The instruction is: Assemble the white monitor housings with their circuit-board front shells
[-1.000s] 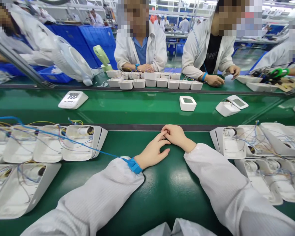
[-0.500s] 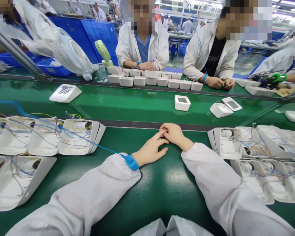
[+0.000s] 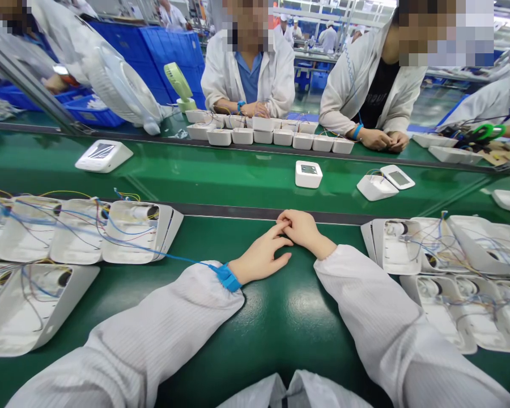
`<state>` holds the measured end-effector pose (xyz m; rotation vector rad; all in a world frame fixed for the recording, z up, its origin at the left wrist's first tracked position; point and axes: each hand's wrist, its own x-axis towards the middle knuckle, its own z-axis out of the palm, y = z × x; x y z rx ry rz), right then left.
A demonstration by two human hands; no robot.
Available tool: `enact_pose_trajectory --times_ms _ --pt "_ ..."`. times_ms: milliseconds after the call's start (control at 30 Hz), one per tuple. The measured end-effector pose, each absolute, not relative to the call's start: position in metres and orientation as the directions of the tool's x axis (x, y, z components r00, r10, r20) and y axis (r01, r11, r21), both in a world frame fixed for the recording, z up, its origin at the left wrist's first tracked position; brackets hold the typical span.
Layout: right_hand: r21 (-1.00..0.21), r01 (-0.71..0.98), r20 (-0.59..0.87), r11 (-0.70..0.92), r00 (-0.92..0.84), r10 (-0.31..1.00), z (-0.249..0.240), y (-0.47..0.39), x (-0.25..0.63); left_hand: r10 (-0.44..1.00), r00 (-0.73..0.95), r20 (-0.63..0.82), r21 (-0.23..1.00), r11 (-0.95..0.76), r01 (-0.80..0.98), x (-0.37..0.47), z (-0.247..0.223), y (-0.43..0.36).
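White shell (image 3: 130,253), end of L row: apart, left of L hand (image 3: 259,259) (nearer than R hand (image 3: 305,229)); long axis unclear. L fingers extended, empty; R fingers curled against them, grip n/d.

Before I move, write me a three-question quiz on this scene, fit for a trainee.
1. Multiple choice: which wrist shows the blue band?
A) left only
B) right only
C) both
2. True or false: the left hand and the right hand touch each other.
3. Fill in the blank: the open white housings to the left have coloured ____ running over them.

Key: 1 A; 2 true; 3 wires
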<state>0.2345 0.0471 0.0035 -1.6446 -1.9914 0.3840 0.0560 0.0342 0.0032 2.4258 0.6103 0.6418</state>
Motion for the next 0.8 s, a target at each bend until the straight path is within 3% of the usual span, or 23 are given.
enact_pose_trajectory --times_ms 800 --pt "-0.519 0.829 0.197 0.21 -0.124 0.973 0.0053 0.0465 0.2338 0.539 0.785 0.307 0.604 -0.747 0.276 0.0552 0.0016 0.0341"
